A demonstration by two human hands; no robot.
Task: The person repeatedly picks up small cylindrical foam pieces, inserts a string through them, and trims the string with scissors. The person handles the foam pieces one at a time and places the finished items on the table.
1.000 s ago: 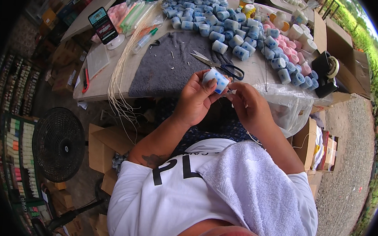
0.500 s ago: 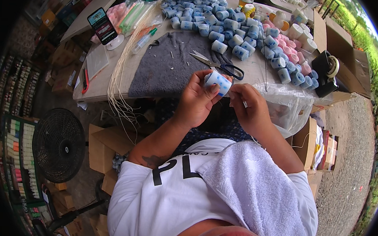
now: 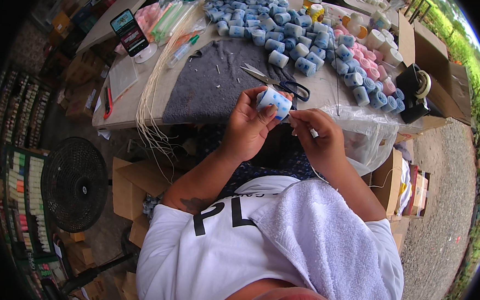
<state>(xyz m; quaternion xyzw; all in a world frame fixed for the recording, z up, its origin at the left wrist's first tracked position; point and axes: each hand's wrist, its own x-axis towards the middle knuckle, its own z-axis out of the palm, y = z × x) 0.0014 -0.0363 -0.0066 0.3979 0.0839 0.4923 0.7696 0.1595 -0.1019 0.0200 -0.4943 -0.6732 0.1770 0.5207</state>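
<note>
My left hand is closed around a short, thick white candle patterned with blue spots, tilted above the table's near edge. At the candle's right end my right hand is in a pinch. A thin white wick shows below that hand; its part between the fingertips is too small to make out clearly. Just beyond the candle, scissors with dark blue handles lie spread on a dark grey cloth. White snippets are scattered over the cloth.
Many blue-and-white candles and pink ones crowd the table's far side. A bundle of white cords hangs over the edge. A phone stands left, a tape dispenser right. A black fan is at lower left.
The candle has turned slightly in my left hand and shifted a little left, showing more of its spotted side. My right hand has moved slightly left with it.
</note>
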